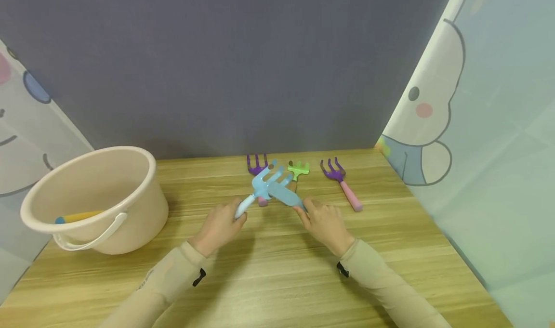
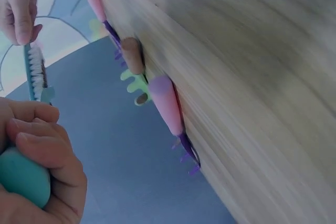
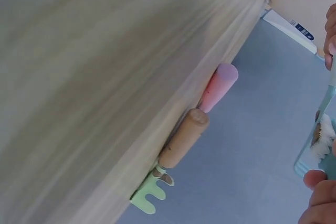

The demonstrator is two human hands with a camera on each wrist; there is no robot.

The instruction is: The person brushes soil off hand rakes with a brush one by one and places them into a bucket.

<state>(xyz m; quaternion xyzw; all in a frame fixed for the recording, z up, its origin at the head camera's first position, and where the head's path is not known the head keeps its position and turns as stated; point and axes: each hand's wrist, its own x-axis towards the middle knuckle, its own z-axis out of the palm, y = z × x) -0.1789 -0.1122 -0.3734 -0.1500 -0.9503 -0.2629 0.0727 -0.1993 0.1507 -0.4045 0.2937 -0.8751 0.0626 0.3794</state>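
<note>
Above a wood-grained tabletop [image 1: 277,280], which runs back to a plain grey panel [image 1: 260,68] between a cartoon-printed left sheet [image 1: 26,130] and right sheet [image 1: 498,92], the left hand [image 1: 219,224] grips a light-blue fork [image 1: 261,186] by its handle while the right hand [image 1: 325,223] clasps a blue brush [image 1: 286,194] over the fork's head. Beyond them lie a pink-handled purple fork [image 1: 256,169], a green rake [image 1: 299,169] and a second purple fork [image 1: 350,194]; a cream bucket [image 1: 145,212] stands at the left.

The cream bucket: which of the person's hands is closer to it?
Left. The left hand, gripping a blue fork, is just right of the bucket; the right hand, holding a brush, is farther right.
</note>
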